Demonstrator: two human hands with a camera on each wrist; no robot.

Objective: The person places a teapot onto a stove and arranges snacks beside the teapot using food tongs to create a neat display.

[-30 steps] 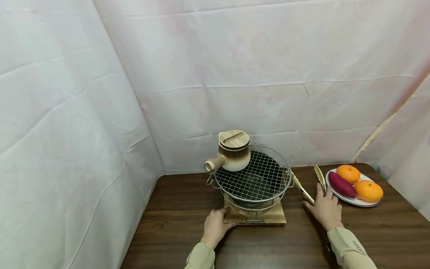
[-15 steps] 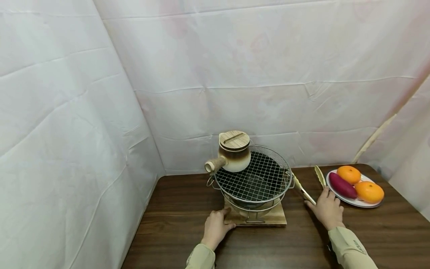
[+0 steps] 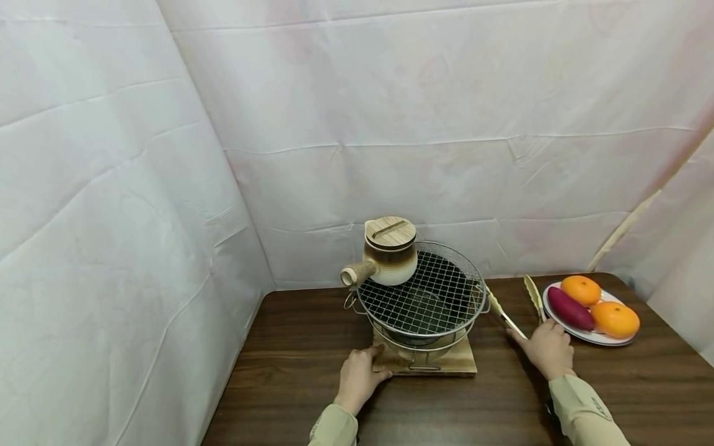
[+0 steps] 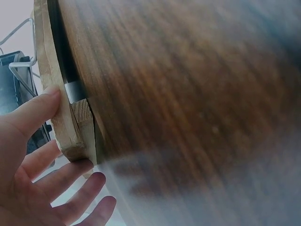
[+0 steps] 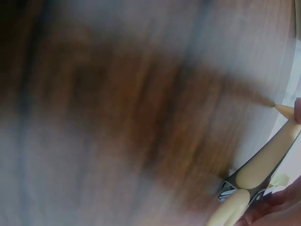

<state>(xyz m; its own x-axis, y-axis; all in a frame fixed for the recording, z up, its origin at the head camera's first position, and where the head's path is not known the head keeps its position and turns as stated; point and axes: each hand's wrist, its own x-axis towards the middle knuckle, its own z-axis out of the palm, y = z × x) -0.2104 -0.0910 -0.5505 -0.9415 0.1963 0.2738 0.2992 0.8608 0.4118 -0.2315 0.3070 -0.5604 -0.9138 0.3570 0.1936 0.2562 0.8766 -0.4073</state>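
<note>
My left hand holds the near left corner of a square wooden board. In the left wrist view, the thumb lies on one edge of the board and the fingers reach round its corner. On the board stands a round tabletop grill with a wire mesh top. My right hand grips a pair of spread tongs lying on the table to the right of the grill. Pale tongs handles and some fingers show in the right wrist view; the palm is mostly out of frame.
A side-handled teapot with a wooden lid stands on the mesh's back left. Right of the tongs, a white plate holds two oranges and a purple sweet potato. White cloth hangs behind and left of the table.
My right hand has drawn slightly back toward me along the tongs, its fingers pulling in. The left hand and the board stay in place.
</note>
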